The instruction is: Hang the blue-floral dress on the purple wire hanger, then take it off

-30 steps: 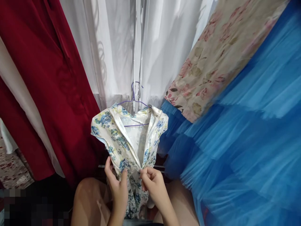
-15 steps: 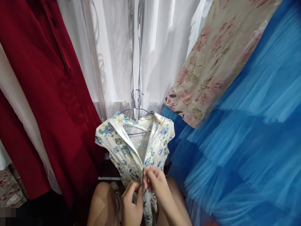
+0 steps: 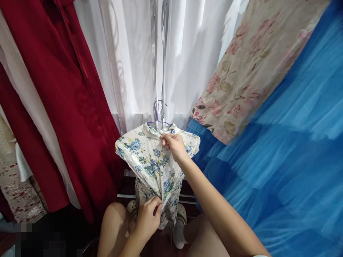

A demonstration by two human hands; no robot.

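Note:
A sleeveless white dress with blue and yellow flowers [image 3: 150,157] hangs on a thin purple hanger [image 3: 156,113] in front of me. At its neckline, my right hand [image 3: 173,143] pinches the front edge just below the collar. Lower down, my left hand [image 3: 150,213] pinches the same front opening near its waist. Between my hands the two front edges lie together in a line. The hanger's lower bar is hidden by the cloth.
Dark red garments [image 3: 88,142] hang at left, with a sequinned floral garment [image 3: 16,192] beyond. White drapery [image 3: 134,64] is behind. A beige floral garment [image 3: 230,92] and a tiered blue tulle skirt [image 3: 289,171] hang at right. My clog [image 3: 181,213] is below.
My right hand has moved up from the middle of the dress to its neckline. The neck opening, spread wide before, is drawn together. My left hand still pinches the front edge lower down.

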